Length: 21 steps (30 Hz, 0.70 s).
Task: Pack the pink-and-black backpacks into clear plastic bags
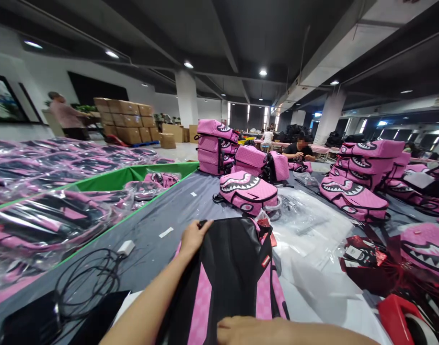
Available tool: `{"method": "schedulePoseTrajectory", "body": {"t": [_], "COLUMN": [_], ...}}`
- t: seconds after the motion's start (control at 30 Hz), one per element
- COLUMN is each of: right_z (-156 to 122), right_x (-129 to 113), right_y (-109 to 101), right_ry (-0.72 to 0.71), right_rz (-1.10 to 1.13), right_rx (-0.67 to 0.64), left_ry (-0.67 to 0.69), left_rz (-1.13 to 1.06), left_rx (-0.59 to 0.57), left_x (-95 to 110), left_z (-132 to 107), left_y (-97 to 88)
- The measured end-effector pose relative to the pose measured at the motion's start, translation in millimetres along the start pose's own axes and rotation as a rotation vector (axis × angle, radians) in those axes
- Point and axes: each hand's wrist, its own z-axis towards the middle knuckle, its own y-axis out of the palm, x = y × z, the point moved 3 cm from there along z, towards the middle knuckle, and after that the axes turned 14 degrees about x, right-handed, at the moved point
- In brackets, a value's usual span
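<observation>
A pink-and-black backpack (228,268) lies in front of me, its black padded back and pink-panelled shoulder straps facing up. My left hand (194,238) is closed on its upper left edge, beside a small black tab. Across the lower part of the backpack lies my right hand (241,329), its fingers curled and partly cut off by the bottom of the view; whatever they grip is hidden. A red-and-white tag (271,235) in clear plastic hangs at the upper right side. Just beyond, another pink backpack (248,191) rests with its shark-mouth print upward.
Clear plastic bags (309,225) cover the table right of the backpack. Red tags (363,251) and a red tape dispenser (402,316) sit farther right. Black cable (93,273) coils at left. A green-edged bin (108,179) holds wrapped backpacks. A co-worker (299,149) sits across the table.
</observation>
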Motion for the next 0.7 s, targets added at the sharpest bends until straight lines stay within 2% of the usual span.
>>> {"method": "schedulePoseTrajectory", "body": {"t": [0.03,0.07,0.13,0.2,0.23,0.27,0.3,0.37,0.43,0.53,0.63,0.7], "right_z": [-13,-24,-38,-47,-49,-50,-47,-35,-20,-16,-26,-31], "right_x": [0,4,26,68,90,112,132,161,176,172,143,115], "right_y": [-9,-27,-78,-139,-162,-177,-185,-186,-180,-178,-178,-171], "right_ry": [-0.040,-0.022,0.090,0.457,0.625,0.805,0.944,1.077,1.063,0.975,0.731,0.533], "right_rz": [0.010,0.020,0.032,-0.023,-0.049,-0.028,0.013,0.090,0.109,0.045,-0.110,-0.242], "right_rx": [-0.031,-0.013,0.100,0.489,0.653,0.762,0.812,0.826,0.847,1.014,1.154,1.108], "left_ry": [0.013,0.033,0.092,0.234,0.333,0.436,0.529,0.623,0.625,0.600,0.615,0.614], "left_rz": [0.044,0.087,0.153,0.173,0.150,0.109,0.056,-0.054,-0.122,-0.224,-0.356,-0.453], "left_rx": [-0.005,-0.003,0.022,0.043,0.021,-0.026,-0.092,-0.234,-0.328,-0.466,-0.591,-0.617], "left_x": [1,3,9,25,36,49,63,89,107,117,109,101], "left_z": [-7,-14,-23,-29,-32,-36,-41,-51,-57,-62,-75,-86], "left_y": [12.8,21.9,30.1,33.2,36.6,42.6,51.1,74.2,100.0,130.7,143.0,144.1]}}
